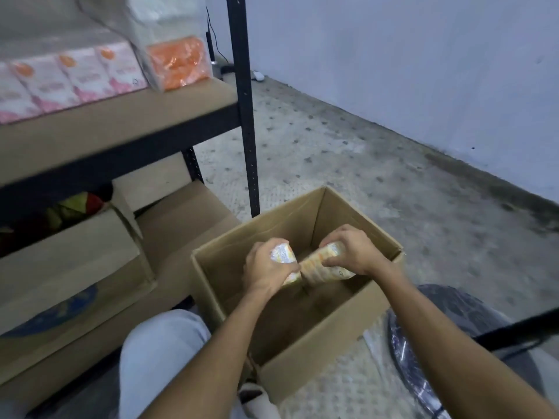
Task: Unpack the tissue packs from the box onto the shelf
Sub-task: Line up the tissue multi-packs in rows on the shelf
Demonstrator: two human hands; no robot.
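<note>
An open cardboard box stands on the floor in front of me. Both my hands are inside it. My left hand grips a yellow-and-white tissue pack from above. My right hand grips a second yellow-and-white tissue pack, which lies tilted beside the first one. The two packs touch at the middle of the box. The shelf at the upper left holds a row of pink tissue packs and an orange-and-white pack.
The shelf's black metal post rises just behind the box. Under the shelf sit larger cardboard boxes. My knee in light trousers is left of the box. A dark fan-like object lies at the right. Bare concrete floor extends to the wall.
</note>
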